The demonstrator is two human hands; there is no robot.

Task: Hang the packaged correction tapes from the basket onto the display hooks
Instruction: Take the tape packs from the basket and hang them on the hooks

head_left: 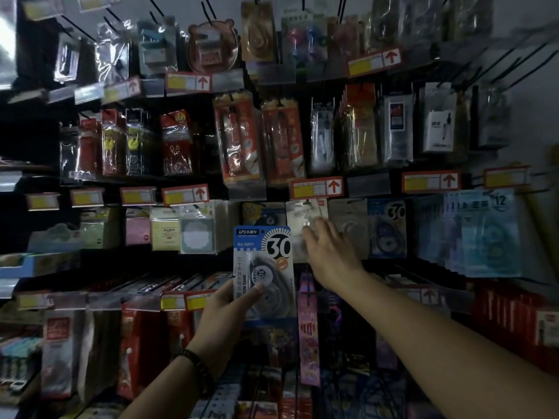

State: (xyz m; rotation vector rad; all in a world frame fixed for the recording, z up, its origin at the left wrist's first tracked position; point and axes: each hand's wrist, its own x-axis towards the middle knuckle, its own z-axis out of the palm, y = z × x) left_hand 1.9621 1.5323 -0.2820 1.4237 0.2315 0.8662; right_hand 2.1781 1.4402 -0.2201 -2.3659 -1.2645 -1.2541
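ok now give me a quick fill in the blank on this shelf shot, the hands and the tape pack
1. The left hand grips a correction tape pack whose large printed number is ____.
2. The right hand reaches toward the hanging packs with fingers straight, holding ____.
3. Each red price tag carries an arrow pointing ____.

Missing words: 30; nothing; up.
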